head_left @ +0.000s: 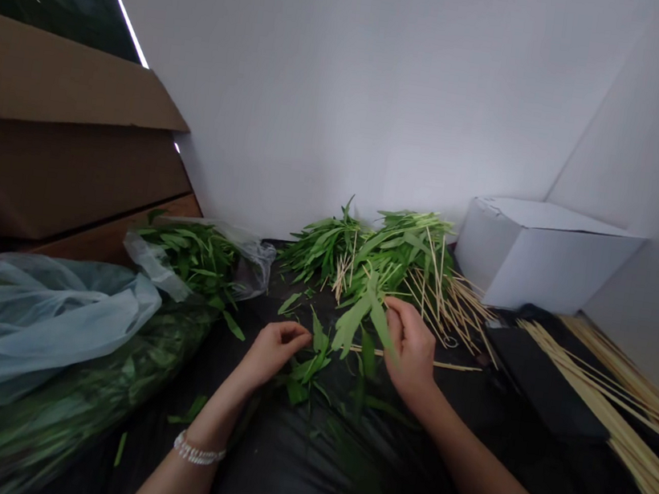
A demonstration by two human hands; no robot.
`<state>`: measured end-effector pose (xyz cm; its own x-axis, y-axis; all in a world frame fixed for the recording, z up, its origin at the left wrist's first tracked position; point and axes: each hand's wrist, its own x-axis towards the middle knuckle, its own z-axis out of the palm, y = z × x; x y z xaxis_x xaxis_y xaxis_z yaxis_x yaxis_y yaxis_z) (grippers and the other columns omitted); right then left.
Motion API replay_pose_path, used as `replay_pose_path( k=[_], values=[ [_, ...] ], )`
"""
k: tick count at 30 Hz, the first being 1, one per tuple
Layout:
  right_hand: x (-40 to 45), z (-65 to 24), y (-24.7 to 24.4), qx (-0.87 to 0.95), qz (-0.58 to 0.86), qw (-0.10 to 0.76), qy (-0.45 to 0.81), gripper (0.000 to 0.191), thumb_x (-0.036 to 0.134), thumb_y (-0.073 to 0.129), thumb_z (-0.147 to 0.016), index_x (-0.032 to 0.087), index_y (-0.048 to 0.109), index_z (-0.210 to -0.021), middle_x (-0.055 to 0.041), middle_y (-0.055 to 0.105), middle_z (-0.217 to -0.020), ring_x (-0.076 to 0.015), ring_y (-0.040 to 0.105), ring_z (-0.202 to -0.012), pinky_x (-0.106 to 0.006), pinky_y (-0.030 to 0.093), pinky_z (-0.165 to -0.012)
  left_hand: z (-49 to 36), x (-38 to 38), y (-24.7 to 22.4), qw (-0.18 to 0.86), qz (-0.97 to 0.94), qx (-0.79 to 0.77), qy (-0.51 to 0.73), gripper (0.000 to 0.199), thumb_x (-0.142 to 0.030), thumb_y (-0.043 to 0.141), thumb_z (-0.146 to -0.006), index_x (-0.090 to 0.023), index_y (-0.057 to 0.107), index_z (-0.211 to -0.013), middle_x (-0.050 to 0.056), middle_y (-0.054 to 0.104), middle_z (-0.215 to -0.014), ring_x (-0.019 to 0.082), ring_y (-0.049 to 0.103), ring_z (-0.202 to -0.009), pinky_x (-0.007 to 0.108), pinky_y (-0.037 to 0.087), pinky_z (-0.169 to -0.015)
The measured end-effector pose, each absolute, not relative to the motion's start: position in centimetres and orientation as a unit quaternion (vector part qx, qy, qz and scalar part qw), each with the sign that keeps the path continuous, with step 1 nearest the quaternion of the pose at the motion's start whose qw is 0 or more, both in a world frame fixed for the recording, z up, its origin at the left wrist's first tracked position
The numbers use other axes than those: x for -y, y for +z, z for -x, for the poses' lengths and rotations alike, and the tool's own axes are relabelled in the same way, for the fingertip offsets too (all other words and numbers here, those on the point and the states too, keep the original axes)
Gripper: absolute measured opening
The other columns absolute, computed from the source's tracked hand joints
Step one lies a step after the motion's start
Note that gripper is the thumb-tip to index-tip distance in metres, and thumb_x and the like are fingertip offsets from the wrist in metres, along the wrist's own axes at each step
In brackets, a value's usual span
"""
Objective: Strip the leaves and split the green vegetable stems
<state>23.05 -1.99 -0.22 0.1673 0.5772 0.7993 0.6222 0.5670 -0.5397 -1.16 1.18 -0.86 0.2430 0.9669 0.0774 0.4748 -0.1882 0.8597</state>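
Observation:
My right hand (412, 354) is closed in a pinch on a leafy green sprig (362, 316), whose long narrow leaves fan out to the left of the fingers. My left hand (274, 353), with a beaded bracelet at the wrist, has thumb and fingers pressed together beside loose leaves (308, 370). Whether anything is between those fingertips I cannot make out. A thin wooden stick (441, 365) lies flat behind the right hand. Beyond both hands rest heaps of leafy greens (406, 245), with a bundle of thin sticks (461, 305) against them.
At the left lie a clear bag of greens (194, 258) and a large filmy plastic bag (34, 321), below a cardboard box (55, 162). To the right are a white box (558, 261), a black flat object (548, 381) and long wooden sticks (633, 433). A white wall (348, 104) stands behind.

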Motion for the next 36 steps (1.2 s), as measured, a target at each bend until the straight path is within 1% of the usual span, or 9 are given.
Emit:
replay_pose_path(
  k=[6,12,15,19,22,24,27,31,36],
  values=[
    [1.9,-22.8,-0.4,0.66,0.456,0.596,-0.022,0.022,0.021,0.041,-0.095,0.021,0.06,-0.106,-0.0041,0.066,-0.088,-0.0164,0.065,-0.077,-0.029,0.051,-0.074,2.3,-1.2,-1.0,0.368,-0.721,-0.535,0.24,0.035,-0.047,0.061,-0.077,-0.013,0.068,-0.073,0.002,0.063,-0.064,0.014,0.052,-0.06,0.023,0.037,-0.056],
    [1.9,-22.8,-0.6,0.665,0.455,0.592,-0.011,0.022,0.021,0.041,-0.095,0.022,0.06,-0.106,-0.0041,0.067,-0.091,-0.0167,0.066,-0.08,-0.029,0.051,-0.075,3.5,-0.6,1.0,0.507,-0.718,-0.435,0.194,0.032,-0.043,0.07,-0.074,-0.014,0.07,-0.085,0.001,0.064,-0.069,0.013,0.054,-0.065,0.024,0.041,-0.062],
    [2.0,-22.8,-0.7,0.677,0.452,0.581,-0.016,0.022,0.02,0.041,-0.095,0.022,0.06,-0.107,-0.0052,0.067,-0.093,-0.0178,0.066,-0.084,-0.03,0.051,-0.076,4.8,-0.5,2.3,0.518,-0.664,-0.456,0.288,0.034,-0.043,0.074,-0.071,-0.015,0.071,-0.09,0.003,0.066,-0.072,0.012,0.055,-0.066,0.023,0.042,-0.063],
    [2.1,-22.6,-0.8,0.7,0.437,0.564,-0.024,0.023,0.018,0.041,-0.095,0.02,0.06,-0.108,-0.0071,0.068,-0.096,-0.0196,0.066,-0.091,-0.031,0.05,-0.08,6.9,-0.6,3.7,0.556,-0.508,-0.452,0.478,0.036,-0.045,0.078,-0.067,-0.015,0.072,-0.086,0.0,0.062,-0.07,0.008,0.052,-0.062,0.017,0.042,-0.059],
    [2.1,-22.5,-1.1,0.707,0.433,0.558,-0.03,0.024,0.017,0.041,-0.095,0.02,0.06,-0.109,-0.0075,0.068,-0.098,-0.0193,0.067,-0.091,-0.031,0.051,-0.08,8.1,-0.8,4.0,0.576,-0.424,-0.434,0.548,0.034,-0.04,0.083,-0.062,-0.016,0.072,-0.083,-0.002,0.059,-0.067,0.006,0.05,-0.059,0.015,0.042,-0.056],
    [2.0,-22.4,-1.3,0.711,0.435,0.553,-0.032,0.025,0.017,0.041,-0.095,0.02,0.061,-0.11,-0.0075,0.068,-0.099,-0.0188,0.067,-0.09,-0.03,0.052,-0.079,8.7,-0.6,3.8,0.577,-0.408,-0.446,0.55,0.033,-0.038,0.083,-0.061,-0.015,0.071,-0.081,-0.001,0.06,-0.068,0.006,0.051,-0.06,0.015,0.042,-0.055],
    [2.0,-22.4,-1.4,0.717,0.435,0.544,-0.035,0.026,0.018,0.04,-0.095,0.02,0.061,-0.11,-0.0074,0.069,-0.1,-0.0185,0.067,-0.091,-0.03,0.052,-0.079,9.7,0.0,2.9,0.565,-0.44,-0.497,0.49,0.035,-0.041,0.083,-0.061,-0.014,0.072,-0.081,0.001,0.062,-0.07,0.007,0.053,-0.061,0.016,0.043,-0.057],
    [2.0,-22.4,-1.4,0.72,0.434,0.54,-0.037,0.025,0.018,0.041,-0.095,0.02,0.061,-0.109,-0.0068,0.069,-0.1,-0.0179,0.066,-0.092,-0.03,0.052,-0.081,11.9,1.0,1.9,0.48,-0.5,-0.584,0.422,0.041,-0.049,0.079,-0.063,-0.015,0.072,-0.084,0.004,0.067,-0.077,0.01,0.055,-0.065,0.019,0.042,-0.058],
    [2.1,-22.3,-1.5,0.724,0.434,0.534,-0.04,0.025,0.019,0.041,-0.095,0.021,0.061,-0.11,-0.0065,0.069,-0.101,-0.0181,0.067,-0.091,-0.031,0.053,-0.082,13.7,0.7,2.3,0.402,-0.526,-0.613,0.432,0.05,-0.056,0.073,-0.066,-0.015,0.069,-0.095,0.006,0.067,-0.084,0.012,0.055,-0.066,0.021,0.042,-0.059]
  ],
)
